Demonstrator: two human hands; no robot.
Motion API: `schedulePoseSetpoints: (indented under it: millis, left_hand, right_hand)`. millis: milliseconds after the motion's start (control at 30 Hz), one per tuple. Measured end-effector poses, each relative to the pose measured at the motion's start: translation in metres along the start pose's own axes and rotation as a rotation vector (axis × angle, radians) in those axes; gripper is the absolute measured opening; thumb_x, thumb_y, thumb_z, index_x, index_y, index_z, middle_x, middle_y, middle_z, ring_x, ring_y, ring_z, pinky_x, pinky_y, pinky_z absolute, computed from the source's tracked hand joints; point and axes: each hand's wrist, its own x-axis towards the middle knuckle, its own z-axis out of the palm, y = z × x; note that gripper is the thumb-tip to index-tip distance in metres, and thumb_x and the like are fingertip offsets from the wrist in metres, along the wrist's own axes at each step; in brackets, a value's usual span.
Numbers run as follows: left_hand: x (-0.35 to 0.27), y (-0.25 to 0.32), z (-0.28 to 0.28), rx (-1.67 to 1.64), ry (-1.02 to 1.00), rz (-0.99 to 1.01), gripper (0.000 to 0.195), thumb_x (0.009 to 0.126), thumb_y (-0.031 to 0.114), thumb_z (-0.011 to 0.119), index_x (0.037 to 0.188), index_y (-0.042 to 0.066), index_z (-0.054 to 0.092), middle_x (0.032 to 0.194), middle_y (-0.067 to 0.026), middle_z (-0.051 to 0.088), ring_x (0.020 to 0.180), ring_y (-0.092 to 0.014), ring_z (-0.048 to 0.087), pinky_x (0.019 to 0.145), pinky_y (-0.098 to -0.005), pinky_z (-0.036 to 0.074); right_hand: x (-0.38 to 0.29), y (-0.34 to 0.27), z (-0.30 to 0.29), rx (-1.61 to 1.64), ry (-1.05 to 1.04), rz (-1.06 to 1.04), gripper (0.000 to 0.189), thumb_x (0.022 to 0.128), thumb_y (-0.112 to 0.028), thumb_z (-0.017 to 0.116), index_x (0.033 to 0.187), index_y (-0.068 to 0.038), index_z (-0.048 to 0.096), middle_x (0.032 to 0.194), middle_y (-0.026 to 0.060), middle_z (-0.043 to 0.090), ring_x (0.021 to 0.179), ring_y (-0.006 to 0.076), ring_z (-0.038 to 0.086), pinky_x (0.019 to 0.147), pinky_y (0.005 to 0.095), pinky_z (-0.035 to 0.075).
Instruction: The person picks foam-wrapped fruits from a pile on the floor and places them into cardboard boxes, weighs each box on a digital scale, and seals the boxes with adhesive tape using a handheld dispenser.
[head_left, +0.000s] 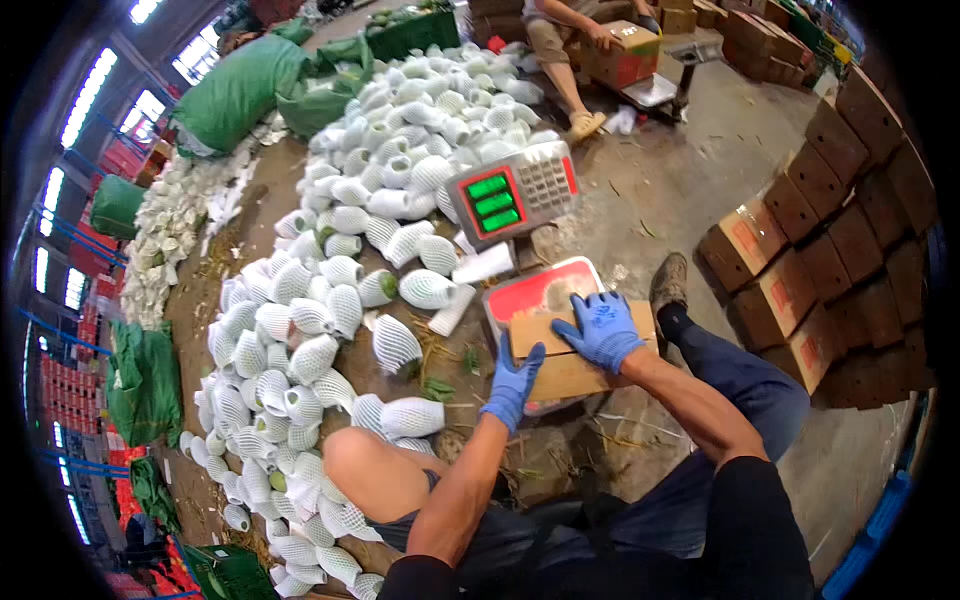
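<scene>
A brown cardboard box (574, 376) with its top flaps folded over sits on the red, pale-rimmed platform (525, 296) of a weighing scale, between my legs. My left hand (516, 381), in a blue knit glove, holds the box's left edge, thumb over the top and fingers along the side. Flat on the top flap lies my right hand (600, 328), also gloved in blue, with its fingers spread. Past the platform is the scale's display head (514, 191), with green lit panels and a keypad. What is inside the box is hidden.
Fruits in white foam nets (300, 360) form a long heap at my left. Stacked cardboard boxes (832, 247) rise at the right. Ahead, a person (559, 45) sits with a hand on another box (622, 56) at a second scale. Green sacks (240, 90) lie at the far left.
</scene>
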Motion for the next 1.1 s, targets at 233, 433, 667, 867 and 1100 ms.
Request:
schedulePoseSetpoints:
  millis: [233,433,667,867,1100]
  left_hand:
    - [0.015,-0.049,-0.008,0.169,0.212,0.157,0.11,0.08,0.039,0.091,0.158,-0.007,0.029,0.141,-0.0164,0.059,0.12,-0.021,0.062,0.101,-0.0315,0.051]
    - [0.006,-0.037,-0.013,0.542,0.366,0.134,0.108,0.077,0.053,0.088,0.153,-0.006,0.039,0.135,-0.0256,0.062,0.118,-0.035,0.065,0.102,-0.0412,0.052]
    - [-0.004,0.013,-0.02,0.615,0.322,-0.048,0.107,0.078,0.055,0.084,0.158,0.003,0.034,0.133,-0.029,0.061,0.118,-0.043,0.063,0.102,-0.0433,0.051]
    - [-0.203,0.177,-0.071,0.365,0.161,0.813,0.044,0.096,-0.006,0.063,0.138,0.004,0.055,0.12,-0.0069,0.066,0.112,-0.014,0.062,0.104,-0.0297,0.047]
    - [-0.371,-0.104,-0.313,0.089,1.194,-0.045,0.073,0.083,0.029,0.086,0.138,-0.006,0.054,0.095,-0.0121,0.072,0.077,-0.018,0.065,0.073,-0.0336,0.055]
  right_hand:
    - [0.02,0.008,-0.009,-0.008,-0.1,-0.238,0.076,0.093,-0.067,0.057,0.129,-0.001,0.063,0.108,0.0232,0.069,0.103,0.0408,0.065,0.098,0.0501,0.047]
    - [0.006,0.038,-0.006,0.037,0.266,0.186,0.098,0.081,-0.059,0.078,0.15,0.0,0.042,0.149,0.028,0.047,0.134,0.0434,0.051,0.111,0.0486,0.042]
    - [0.017,0.024,0.001,0.171,-0.082,0.487,0.127,0.073,-0.074,0.077,0.162,-0.002,0.021,0.161,0.0302,0.033,0.143,0.0443,0.045,0.114,0.0483,0.043]
    - [0.014,0.055,0.006,0.163,0.002,0.403,0.124,0.074,-0.072,0.077,0.161,0.0,0.026,0.151,0.0358,0.045,0.14,0.0462,0.048,0.114,0.0493,0.041]
    - [0.013,0.034,0.034,0.183,-0.009,0.34,0.121,0.077,-0.067,0.08,0.158,0.006,0.028,0.153,0.0361,0.044,0.142,0.0441,0.047,0.115,0.0457,0.04]
